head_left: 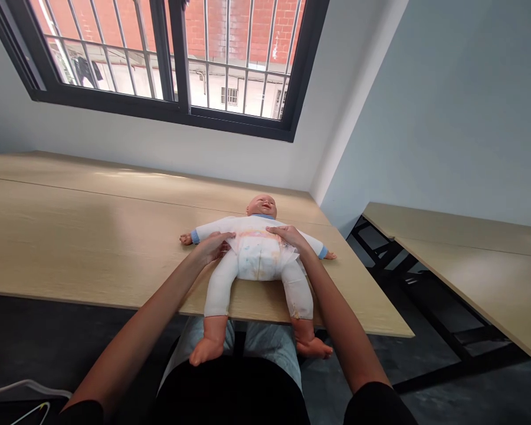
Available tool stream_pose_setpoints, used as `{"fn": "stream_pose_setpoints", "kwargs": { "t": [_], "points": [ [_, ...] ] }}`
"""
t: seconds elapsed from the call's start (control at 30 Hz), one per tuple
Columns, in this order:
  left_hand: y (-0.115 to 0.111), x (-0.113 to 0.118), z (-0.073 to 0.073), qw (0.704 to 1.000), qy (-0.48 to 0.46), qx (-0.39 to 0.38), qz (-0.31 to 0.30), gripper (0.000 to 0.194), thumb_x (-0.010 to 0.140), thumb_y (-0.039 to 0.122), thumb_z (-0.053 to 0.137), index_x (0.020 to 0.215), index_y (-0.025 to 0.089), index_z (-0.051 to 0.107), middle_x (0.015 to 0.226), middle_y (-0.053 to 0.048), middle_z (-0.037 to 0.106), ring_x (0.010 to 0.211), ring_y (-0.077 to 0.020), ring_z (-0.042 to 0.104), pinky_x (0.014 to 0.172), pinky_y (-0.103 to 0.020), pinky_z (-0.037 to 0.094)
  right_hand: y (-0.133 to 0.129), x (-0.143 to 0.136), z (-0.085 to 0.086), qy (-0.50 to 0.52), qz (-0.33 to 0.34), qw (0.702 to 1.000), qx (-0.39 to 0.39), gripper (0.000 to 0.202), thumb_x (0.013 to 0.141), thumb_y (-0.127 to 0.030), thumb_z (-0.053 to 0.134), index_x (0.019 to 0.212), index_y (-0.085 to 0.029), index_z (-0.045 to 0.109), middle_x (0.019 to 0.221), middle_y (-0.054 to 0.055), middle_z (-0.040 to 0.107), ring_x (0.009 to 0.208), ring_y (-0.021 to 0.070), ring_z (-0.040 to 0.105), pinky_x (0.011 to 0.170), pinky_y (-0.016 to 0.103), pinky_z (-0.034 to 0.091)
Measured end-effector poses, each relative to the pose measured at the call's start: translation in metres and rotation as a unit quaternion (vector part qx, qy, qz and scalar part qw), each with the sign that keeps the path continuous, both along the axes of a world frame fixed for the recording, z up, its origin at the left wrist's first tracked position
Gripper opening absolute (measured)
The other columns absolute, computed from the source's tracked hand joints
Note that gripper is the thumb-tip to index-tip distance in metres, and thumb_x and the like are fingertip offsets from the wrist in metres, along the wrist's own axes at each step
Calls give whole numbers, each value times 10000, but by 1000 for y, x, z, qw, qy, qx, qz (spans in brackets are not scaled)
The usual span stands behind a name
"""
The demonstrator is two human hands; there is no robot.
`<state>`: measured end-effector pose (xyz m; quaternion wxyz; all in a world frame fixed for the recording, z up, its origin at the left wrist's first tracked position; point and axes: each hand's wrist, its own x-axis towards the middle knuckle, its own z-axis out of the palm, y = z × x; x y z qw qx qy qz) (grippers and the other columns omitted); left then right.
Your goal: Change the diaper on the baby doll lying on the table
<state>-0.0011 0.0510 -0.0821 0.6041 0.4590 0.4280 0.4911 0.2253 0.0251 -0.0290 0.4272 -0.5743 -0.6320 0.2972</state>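
Note:
A baby doll (265,206) lies on its back on the wooden table (92,236), head toward the window wall and feet hanging past the near edge. It wears a white top with blue cuffs, and a white diaper (259,260) with a pastel band wraps its hips. At the diaper's left side, my left hand (215,245) is closed with thumb and fingers on its edge. My right hand (291,237) grips the waistband from the other side, thumb resting across the front. Some fingertips of both hands are hidden by the diaper.
Beyond the table stands a white wall with a dark-framed, barred window (181,112). To the right, past a gap, is a second wooden table (478,260) on black metal legs. A white-rimmed object (26,386) is partly visible at lower left.

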Motion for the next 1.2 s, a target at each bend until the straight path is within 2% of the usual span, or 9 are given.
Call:
{"fn": "stream_pose_setpoints", "kwargs": {
  "t": [0.17,0.3,0.33,0.4,0.47,0.53,0.7,0.97,1.2],
  "points": [
    [-8,2,10,994,35,15,106,134,776,280,660,797,182,571,685,-16,606,626,-171,599,598,-277,495,6,9,-5,6,13,999,-31,322,967,-365,602,1173,-117,602,1131,72,624,954,222,630,833,395,565],
    [-32,8,33,946,122,198,228,106,845,297,617,918,224,592,1011,-44,640,1056,-209,588,945,-308,461,9,12,-8,6,26,998,-53,296,965,-371,605,1103,-109,624,1044,54,642,882,198,641,776,353,573],
    [-40,11,40,929,169,269,192,109,854,314,617,917,225,626,1038,-54,652,1101,-229,573,1009,-336,426,9,13,-8,6,28,998,-55,293,967,-373,603,1095,-110,625,1034,52,644,872,193,641,770,348,573],
    [-55,20,50,887,257,383,21,164,863,352,631,962,239,698,1091,-66,687,1140,-266,574,1079,-393,370,10,13,-9,7,28,998,-52,295,970,-377,597,1095,-112,624,1031,52,645,864,188,639,766,344,572],
    [-64,30,53,829,314,438,-150,283,832,388,697,1095,286,720,1245,-58,671,1238,-308,537,1143,-464,279,11,14,-10,7,28,999,-45,302,973,-386,590,1090,-110,623,1021,50,645,851,185,637,759,340,569],
    [-67,41,50,778,361,463,-225,460,779,407,765,1226,341,678,1421,-47,567,1354,-359,438,1184,-545,134,15,14,-13,7,30,999,-39,304,970,-401,593,1040,-108,629,952,35,646,793,164,633,719,315,562],
    [-55,54,35,725,442,475,-230,686,750,391,796,1387,393,542,1545,-60,420,1424,-425,321,1154,-638,-1,29,12,-27,12,31,999,-14,499,855,-586,632,754,-97,654,606,0,586,568,136,547,559,254,435],
    [-51,55,29,696,477,495,-205,650,829,372,726,1434,372,487,1548,-81,414,1422,-409,315,1130,-662,60,35,46,-25,39,-39,997,55,523,721,-625,685,831,-113,667,749,60,646,617,141,545,581,253,422],
    [-52,52,22,731,416,518,-156,598,775,380,778,1345,395,596,1443,-51,545,1320,-466,416,1122,-652,193,5,75,-22,21,151,985,-84,500,695,-564,764,862,-107,651,763,14,605,672,105,486,602,216,356]
  ]
}}
